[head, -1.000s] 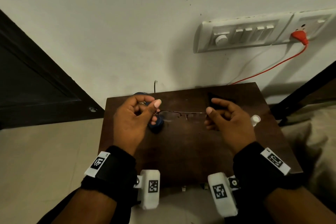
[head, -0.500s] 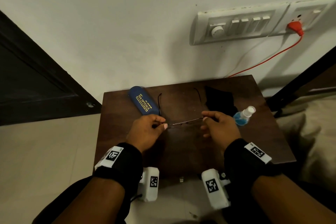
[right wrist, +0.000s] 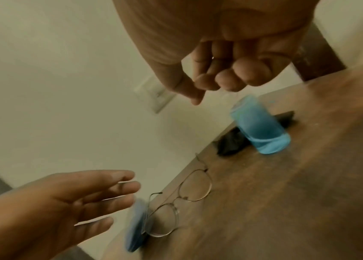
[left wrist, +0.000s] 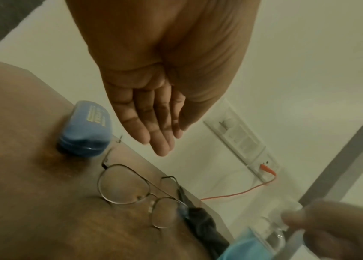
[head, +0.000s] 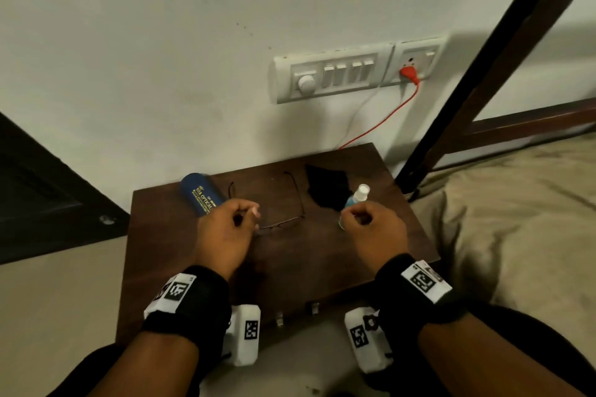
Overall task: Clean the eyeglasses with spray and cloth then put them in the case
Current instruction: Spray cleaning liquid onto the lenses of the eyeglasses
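Thin metal eyeglasses [head: 280,222] [left wrist: 122,184] [right wrist: 196,186] lie unfolded on the brown table [head: 306,261], held by neither hand. My left hand [head: 240,219] [left wrist: 156,126] [right wrist: 100,197] hovers over their left end, fingers straight and empty. The shut blue case [head: 200,195] [left wrist: 87,130] lies behind it. My right hand [head: 361,217] [right wrist: 222,81] hangs with fingers curled, holding nothing, just above and in front of the blue spray bottle [head: 358,195] [right wrist: 260,128]. The black cloth [head: 327,185] [right wrist: 229,144] lies crumpled behind the bottle.
A switchboard [head: 338,77] with a red plug and cable [head: 380,121] hangs on the wall behind the table. A dark wooden post [head: 483,64] and a bed [head: 516,203] stand at the right. The floor drops off left of the table.
Both hands lowered the glasses onto the table and let go. My right hand has moved right to the spray bottle. My left hand has opened above the glasses.
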